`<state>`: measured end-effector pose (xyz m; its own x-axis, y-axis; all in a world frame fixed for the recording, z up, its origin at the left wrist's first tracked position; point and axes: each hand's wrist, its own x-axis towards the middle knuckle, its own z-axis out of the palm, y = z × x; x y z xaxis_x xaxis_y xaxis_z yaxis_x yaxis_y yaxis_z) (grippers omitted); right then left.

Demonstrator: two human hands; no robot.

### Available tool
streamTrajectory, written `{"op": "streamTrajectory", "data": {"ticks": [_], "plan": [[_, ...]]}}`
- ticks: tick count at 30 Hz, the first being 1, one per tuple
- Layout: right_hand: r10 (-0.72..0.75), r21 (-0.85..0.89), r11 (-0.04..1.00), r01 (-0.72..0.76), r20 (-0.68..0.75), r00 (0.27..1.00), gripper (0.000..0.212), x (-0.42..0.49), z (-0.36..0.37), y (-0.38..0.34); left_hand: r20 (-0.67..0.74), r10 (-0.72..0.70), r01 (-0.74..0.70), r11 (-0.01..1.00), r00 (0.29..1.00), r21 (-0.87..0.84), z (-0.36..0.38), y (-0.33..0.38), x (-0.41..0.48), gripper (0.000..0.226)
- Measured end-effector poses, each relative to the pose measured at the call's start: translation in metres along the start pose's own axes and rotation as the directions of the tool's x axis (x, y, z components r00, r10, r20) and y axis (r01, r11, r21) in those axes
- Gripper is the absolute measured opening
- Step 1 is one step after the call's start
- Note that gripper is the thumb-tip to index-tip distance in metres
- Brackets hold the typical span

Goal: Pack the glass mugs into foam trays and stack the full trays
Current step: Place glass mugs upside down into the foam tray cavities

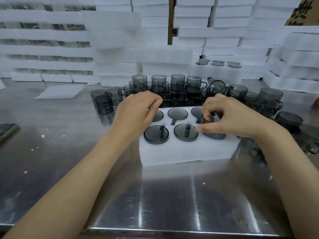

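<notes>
Right hand pinches the sixth mug; seat it level, handle aligned, into foam tray. Left hand curled, hold unclear.

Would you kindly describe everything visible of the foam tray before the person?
The foam tray is a white rectangular block lying flat on the steel table. Two rows of three round pockets: five hold upturned smoky mugs; the right hand grips a sixth mug at the near-right one. The left hand covers its far-left corner.
</notes>
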<state>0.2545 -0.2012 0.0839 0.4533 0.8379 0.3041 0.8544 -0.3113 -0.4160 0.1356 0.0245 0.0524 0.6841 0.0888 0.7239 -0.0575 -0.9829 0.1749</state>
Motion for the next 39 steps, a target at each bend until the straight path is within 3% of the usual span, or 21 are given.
{"op": "streamTrajectory", "data": {"ticks": [6, 10, 19, 25, 27, 30, 33, 34, 36, 37, 39], "plan": [[0.053, 0.085, 0.995, -0.059, 0.081, 0.995, 0.049, -0.003, -0.013, 0.008, 0.013, 0.006, -0.006, 1.0, 1.0, 0.0, -0.001, 0.003, -0.001, 0.022], [0.058, 0.137, 0.99, -0.038, -0.146, 0.988, 0.043, -0.002, -0.012, 0.01, 0.012, -0.006, 0.006, 1.0, 1.0, -0.002, -0.001, 0.002, 0.0, 0.021], [0.195, 0.029, 0.981, -0.192, -0.167, 0.966, 0.025, 0.009, 0.012, 0.011, 0.009, -0.004, 0.004, 1.0, 1.0, -0.002, -0.002, 0.004, -0.001, 0.021], [0.343, -0.03, 0.926, -0.376, -0.345, 0.873, 0.015, 0.018, 0.02, 0.011, 0.026, -0.003, 0.002, 1.0, 1.0, 0.001, -0.001, 0.006, -0.002, 0.021], [0.321, -0.146, 0.902, -0.407, -0.403, 0.857, 0.013, 0.017, 0.026, 0.007, 0.03, -0.009, 0.009, 1.0, 1.0, 0.001, -0.001, 0.005, -0.002, 0.021], [0.117, -0.367, 0.869, -0.333, -0.502, 0.857, 0.015, 0.014, 0.025, 0.008, 0.035, -0.009, 0.009, 1.0, 0.999, 0.006, 0.0, 0.004, -0.002, 0.021], [0.044, -0.13, 0.981, -0.14, -0.56, 0.827, 0.024, 0.013, 0.02, 0.001, 0.029, -0.004, 0.003, 1.0, 1.0, 0.011, 0.0, 0.003, -0.002, 0.021], [0.035, -0.132, 0.984, -0.117, -0.502, 0.864, 0.033, 0.014, 0.022, -0.001, 0.027, -0.005, 0.005, 1.0, 1.0, 0.017, 0.0, 0.002, -0.002, 0.021], [0.092, -0.238, 0.96, -0.146, -0.222, 0.971, 0.055, 0.016, 0.031, -0.003, 0.032, -0.025, 0.024, 0.999, 0.999, 0.03, 0.002, 0.002, -0.002, 0.022], [0.165, -0.266, 0.947, -0.179, -0.072, 0.984, 0.065, 0.017, 0.035, -0.002, 0.038, -0.045, 0.044, 0.998, 0.998, 0.034, 0.003, 0.001, -0.002, 0.023], [0.254, -0.294, 0.929, -0.225, 0.065, 0.965, 0.075, 0.019, 0.037, 0.003, 0.045, -0.116, 0.114, 0.993, 0.992, 0.034, 0.006, -0.001, -0.001, 0.026]]}}
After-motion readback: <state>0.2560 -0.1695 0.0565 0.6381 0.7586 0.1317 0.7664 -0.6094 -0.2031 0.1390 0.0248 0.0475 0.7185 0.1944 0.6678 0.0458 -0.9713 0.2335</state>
